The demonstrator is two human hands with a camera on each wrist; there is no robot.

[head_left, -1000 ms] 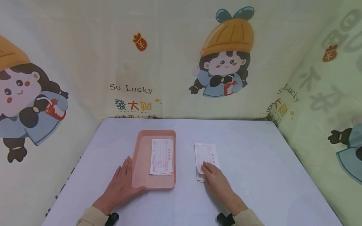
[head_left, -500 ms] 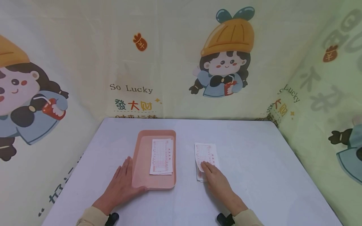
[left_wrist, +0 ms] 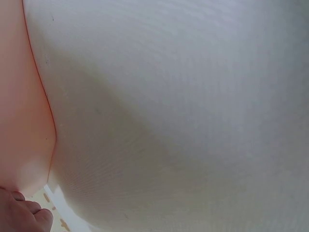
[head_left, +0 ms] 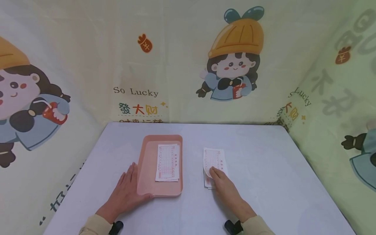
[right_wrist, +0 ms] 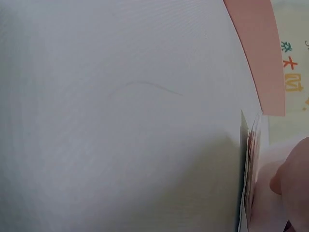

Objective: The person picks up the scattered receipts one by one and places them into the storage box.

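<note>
A pink tray (head_left: 145, 169) lies left of centre on the white table, with a few printed paper slips (head_left: 167, 163) inside it. My left hand (head_left: 124, 192) rests along the tray's left side, fingers straight and thumb at the near rim. To the right of the tray is a small stack of similar slips (head_left: 213, 157). My right hand (head_left: 229, 192) pinches the top slip near its lower edge, which bends up from those beneath. Seen edge-on in the right wrist view, the slips (right_wrist: 248, 179) fan slightly apart beside the thumb (right_wrist: 295, 181). The other right fingertips are partly hidden.
The white table (head_left: 279, 182) extends to both sides of the hands and behind the tray. A cloth backdrop (head_left: 182, 65) with cartoon prints hangs behind the table and along its sides. Dark wrist straps (head_left: 233, 227) show at the cuffs.
The top slip under my right hand has shifted slightly, and its near edge is lifted more, uncovering more of the slips below. My left hand and the tray stay put.
</note>
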